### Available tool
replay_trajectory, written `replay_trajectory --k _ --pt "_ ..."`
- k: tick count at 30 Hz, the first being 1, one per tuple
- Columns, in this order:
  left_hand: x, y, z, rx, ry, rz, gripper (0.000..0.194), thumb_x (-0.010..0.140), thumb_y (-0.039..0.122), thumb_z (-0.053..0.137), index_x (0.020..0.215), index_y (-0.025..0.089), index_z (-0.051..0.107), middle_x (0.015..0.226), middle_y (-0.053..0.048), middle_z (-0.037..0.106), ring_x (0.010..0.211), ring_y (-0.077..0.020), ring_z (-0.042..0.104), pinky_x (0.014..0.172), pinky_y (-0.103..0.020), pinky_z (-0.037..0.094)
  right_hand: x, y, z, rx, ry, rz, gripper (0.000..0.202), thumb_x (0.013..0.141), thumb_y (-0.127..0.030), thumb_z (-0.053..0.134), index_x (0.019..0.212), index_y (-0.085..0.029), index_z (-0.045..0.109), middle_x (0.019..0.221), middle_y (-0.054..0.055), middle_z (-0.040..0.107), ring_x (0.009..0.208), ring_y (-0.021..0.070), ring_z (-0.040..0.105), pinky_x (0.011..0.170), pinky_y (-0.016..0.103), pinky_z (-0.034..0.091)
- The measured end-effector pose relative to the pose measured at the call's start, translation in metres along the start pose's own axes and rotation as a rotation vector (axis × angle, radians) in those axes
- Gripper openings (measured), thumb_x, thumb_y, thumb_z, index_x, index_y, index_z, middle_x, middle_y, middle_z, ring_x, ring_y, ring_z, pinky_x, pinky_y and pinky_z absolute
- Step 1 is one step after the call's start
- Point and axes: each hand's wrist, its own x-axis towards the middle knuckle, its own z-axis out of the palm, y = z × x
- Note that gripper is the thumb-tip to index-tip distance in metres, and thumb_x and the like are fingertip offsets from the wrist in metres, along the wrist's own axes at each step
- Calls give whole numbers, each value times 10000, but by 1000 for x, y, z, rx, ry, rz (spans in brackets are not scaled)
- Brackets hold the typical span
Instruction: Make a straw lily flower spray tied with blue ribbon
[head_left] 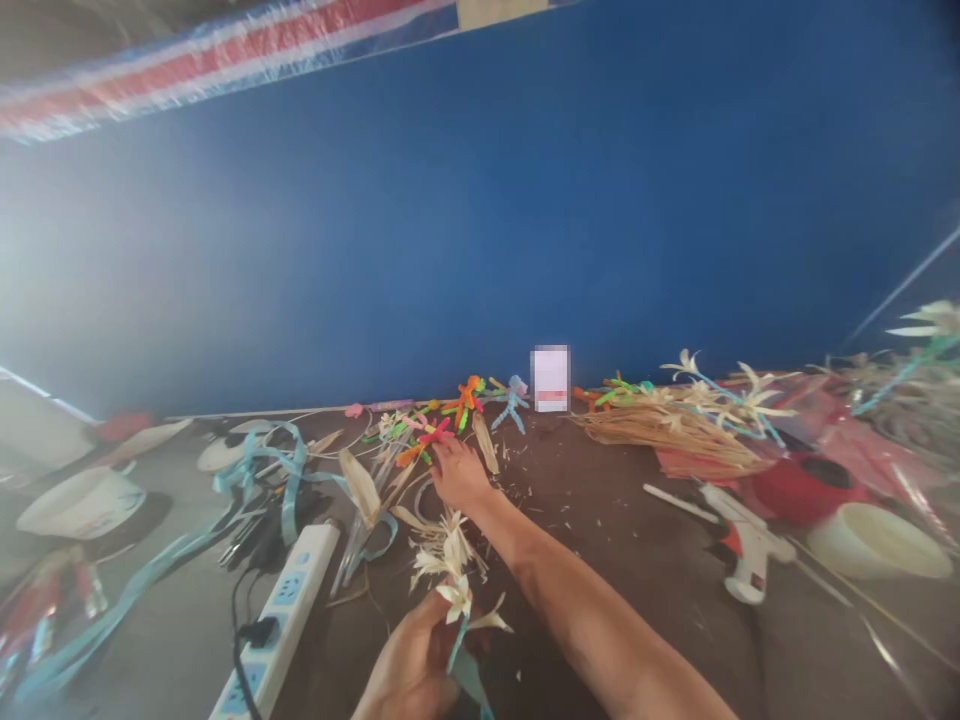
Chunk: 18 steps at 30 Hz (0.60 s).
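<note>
My left hand (pixel 416 650) is closed on a handmade flower (pixel 457 600) with cream, husk-like petals and a stem wrapped in light blue tape. The loose end of the blue tape (pixel 472 685) hangs below that hand. More cream petals (pixel 446 550) show just beyond it. My right hand (pixel 459 476) reaches farther out over the pile, fingers stretched toward a pink-red fuzzy-wire piece (pixel 435 432) and close against it. Whether the fingertips touch it is too small to tell. Dried husk pieces (pixel 360 485) lie to the left of this hand.
A white power strip (pixel 289 590) with a black plug and cord lies at left, near blue ribbon (pixel 289 470) and a white bowl (pixel 82 500). Fuzzy-wire figures (pixel 514 402) stand by the blue wall panel (pixel 480 220). A glue gun (pixel 742 550), cream cup (pixel 877 540) and straw bundle (pixel 675 430) are at right.
</note>
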Motion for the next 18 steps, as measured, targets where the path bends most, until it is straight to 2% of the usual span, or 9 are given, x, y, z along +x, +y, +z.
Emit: replay_trajectory --k 4,7,10,12,14,18 --pt "8 -1 -5 -30 -12 -1 25 697 112 552 719 111 541 598 -35 601 533 -165 574 565 -333 471 -22 51 -44 -98 81 133 370 798 -232 376 1161 -189 431 1119 86 476 1030 212 411 885 323 285" --pt "12 -3 -5 -30 -53 -10 38 699 121 557 733 116 540 608 -36 599 553 -171 577 572 -347 469 -40 108 -83 -200 111 273 415 800 -183 354 1213 -143 368 1159 123 430 1059 223 385 896 321 279" --pt "14 -7 1 -1 -48 -7 65 683 112 572 735 120 533 590 -26 590 528 -166 570 553 -338 467 -51 166 -115 -306 57 418 503 737 -160 459 1224 -104 345 1167 171 412 1070 280 386 860 379 314" --pt "13 -11 6 25 -27 -4 97 666 107 585 740 128 527 583 -18 587 500 -162 562 525 -324 462 -54 196 -126 -360 -18 490 557 705 -112 489 1238 -122 328 1163 181 423 1012 280 456 781 383 374" --pt "12 -15 12 39 -18 -15 112 660 108 589 746 135 523 582 -13 589 491 -165 562 512 -317 458 -57 214 -130 -406 -84 523 528 716 -73 461 1227 -151 354 1170 177 430 963 264 506 741 387 395" --pt "8 -18 20 25 -37 -47 82 674 86 558 724 136 517 579 -12 589 512 -171 579 531 -316 463 -59 227 -129 -478 -153 503 364 752 -49 398 1073 -155 531 1137 164 474 960 269 515 749 414 383"
